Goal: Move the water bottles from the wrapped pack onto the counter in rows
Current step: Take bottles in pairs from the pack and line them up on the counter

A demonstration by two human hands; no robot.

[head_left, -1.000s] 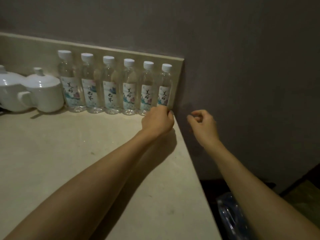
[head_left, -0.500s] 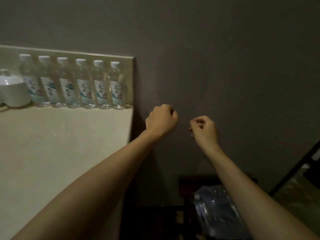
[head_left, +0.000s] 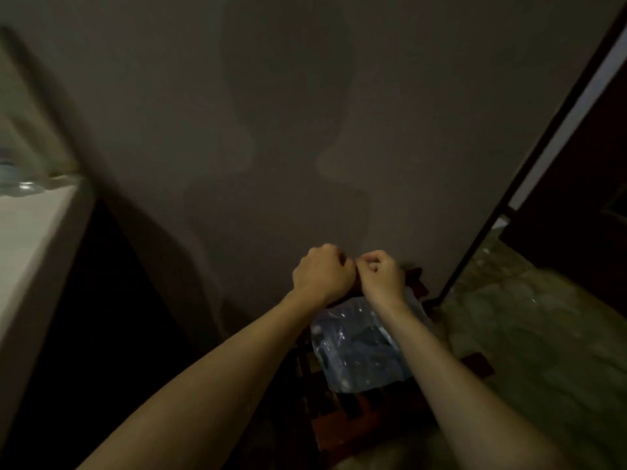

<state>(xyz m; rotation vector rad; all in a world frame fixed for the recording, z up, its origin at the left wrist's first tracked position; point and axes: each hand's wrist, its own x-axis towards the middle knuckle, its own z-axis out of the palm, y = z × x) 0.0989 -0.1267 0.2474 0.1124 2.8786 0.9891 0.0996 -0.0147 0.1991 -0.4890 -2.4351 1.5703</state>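
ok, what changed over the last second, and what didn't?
The left hand came off the last clear bottle in the counter row and swung right and down; the right hand dropped with it. Both now hang loosely curled, nearly touching, above the clear plastic-wrapped pack on the dark slatted stand. The view turned right, so the pale stone counter sits at the left edge. Both hands stay empty.

Both forearms were bare to frame edge at 6 o'clock; no sleeves. Left hand (head_left: 322,271) and right hand (head_left: 383,274) bare.
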